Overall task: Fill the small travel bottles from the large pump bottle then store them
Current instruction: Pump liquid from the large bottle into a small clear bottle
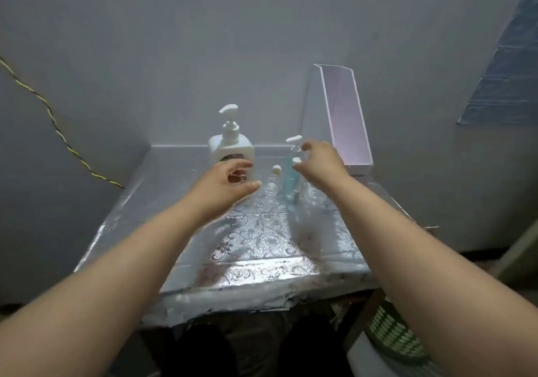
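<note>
2 hands spread (nothing gripped): left hand by pump bottle, right hand by blue bottle.

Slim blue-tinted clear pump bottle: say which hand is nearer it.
Right. The right hand is beside the top of the blue-tinted bottle; the left hand is farther left, before the large white pump bottle.

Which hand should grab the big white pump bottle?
Probably the left hand: it hovers open right in front of the large white pump bottle, while the right hand is by the blue bottle.
</note>
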Demonstrator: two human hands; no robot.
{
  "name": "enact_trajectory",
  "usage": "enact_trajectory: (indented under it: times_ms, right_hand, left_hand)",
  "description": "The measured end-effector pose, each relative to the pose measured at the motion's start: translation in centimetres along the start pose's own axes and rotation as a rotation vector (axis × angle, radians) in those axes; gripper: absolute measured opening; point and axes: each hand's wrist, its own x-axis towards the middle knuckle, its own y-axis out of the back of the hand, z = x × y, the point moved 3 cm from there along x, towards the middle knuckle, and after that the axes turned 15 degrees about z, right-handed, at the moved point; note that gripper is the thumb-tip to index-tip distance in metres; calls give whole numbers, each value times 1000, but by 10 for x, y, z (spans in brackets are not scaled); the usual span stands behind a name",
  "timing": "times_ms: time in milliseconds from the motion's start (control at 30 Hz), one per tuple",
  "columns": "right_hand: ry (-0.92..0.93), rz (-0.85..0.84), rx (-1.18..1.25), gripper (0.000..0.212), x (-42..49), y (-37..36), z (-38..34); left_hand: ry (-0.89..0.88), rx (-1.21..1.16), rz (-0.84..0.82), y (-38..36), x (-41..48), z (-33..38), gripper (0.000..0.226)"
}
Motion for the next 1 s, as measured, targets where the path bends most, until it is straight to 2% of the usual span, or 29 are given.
enact_trajectory:
  times_ms: [100, 200, 233, 333, 433, 633, 800, 933, 1000]
  right_hand:
    - [5, -66, -67, 41, 7, -19, 7]
    - [17, -60, -53, 30, 12, -28, 9]
    - [30, -29, -29, 26, 14, -27, 9]
    - [-1, 81, 152, 39, 7, -12, 0]
    - [4, 43, 266, 43, -13, -5, -13]
    - [-11, 6, 375, 43, -32, -17, -19]
    - [93, -59, 425, 39, -32, -19, -23]
    - [162, -246, 533, 17, -31, -15, -23]
    - [199, -346, 520, 14, -30, -11, -21]
  left_hand:
    - [15, -48, -4, -10, 5, -7, 46]
    - [25, -61, -29, -23, 7, -14, 48]
    - [12, -54, -32, -27, 8, -16, 52]
    - [-36, -22, -18, -39, 10, -21, 72]
    - [-78, 20, 18, -50, 4, -24, 85]
    - [-135, 17, 226, -49, -1, -33, 46]
    - [-110, 9, 172, -45, -2, -41, 37]
    - [-80, -28, 148, -42, -1, -44, 39]
    - [-88, -7, 153, -42, 0, -45, 45]
